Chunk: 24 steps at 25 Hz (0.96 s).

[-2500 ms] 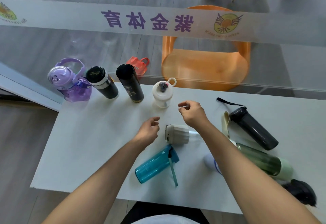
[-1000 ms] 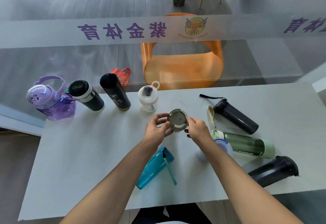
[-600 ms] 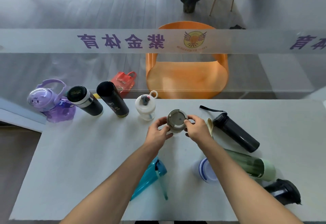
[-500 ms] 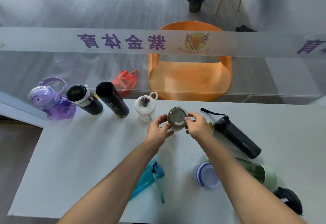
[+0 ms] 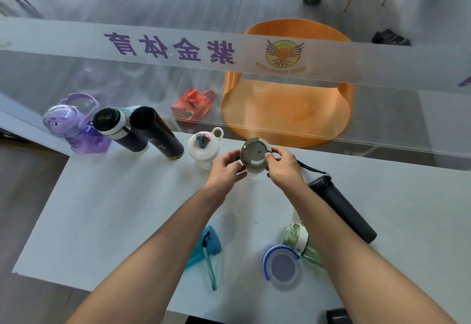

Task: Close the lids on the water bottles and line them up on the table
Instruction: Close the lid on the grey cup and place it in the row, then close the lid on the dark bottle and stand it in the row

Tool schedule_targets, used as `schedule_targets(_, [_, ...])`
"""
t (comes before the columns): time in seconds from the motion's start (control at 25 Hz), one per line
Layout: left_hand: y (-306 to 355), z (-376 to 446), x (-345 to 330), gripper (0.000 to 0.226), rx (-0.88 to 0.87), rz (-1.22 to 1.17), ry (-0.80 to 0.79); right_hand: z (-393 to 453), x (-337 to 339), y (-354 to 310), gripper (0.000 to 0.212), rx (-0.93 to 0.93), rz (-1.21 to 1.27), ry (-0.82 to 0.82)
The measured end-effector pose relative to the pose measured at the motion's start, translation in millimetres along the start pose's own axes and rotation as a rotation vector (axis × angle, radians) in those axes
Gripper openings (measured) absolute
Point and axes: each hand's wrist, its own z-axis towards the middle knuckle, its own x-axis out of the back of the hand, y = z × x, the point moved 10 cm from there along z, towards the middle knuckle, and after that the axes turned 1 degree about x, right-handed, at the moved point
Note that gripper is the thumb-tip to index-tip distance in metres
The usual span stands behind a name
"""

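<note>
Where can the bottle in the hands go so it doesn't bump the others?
Bare table lies left of the left hand, in front of the purple bottle and two dark flasks. There is also room at the far right beyond the black bottle. Crowded: near the teal bottle, blue-rimmed lid and green bottle.

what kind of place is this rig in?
Probably a gym or sports club lobby. A glass partition carries a frosted band with purple lettering and a winged emblem whose small text seems to read "gymnasium"; beyond it, grey plank flooring and an orange chair.
</note>
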Motion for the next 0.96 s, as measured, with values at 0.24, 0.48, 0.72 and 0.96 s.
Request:
schedule_targets(0.24, [-3.9, -22.3, 8.0, 0.048, 0.04, 0.074, 0.011, -10.2, 2.6, 4.3, 0.04, -0.024, 0.039, -0.024])
schedule_targets(0.48, [-30.4, -66.6, 6.8, 0.031, 0.025, 0.206, -0.114, -53.4, 43.1, 36.6, 0.018, -0.021, 0.088, 0.056])
schedule_targets(0.72, [-55.4, -89.1, -34.8, 0.029, 0.051, 0.325, -0.281, -109.4, 98.3, 91.8, 0.012, -0.067, 0.114, 0.221])
schedule_targets(0.96, [-51.9, -89.4, -87.3, 0.026, 0.047, 0.437, -0.361, -118.3, 149.8, 124.2, 0.025, -0.078, -0.025, 0.297])
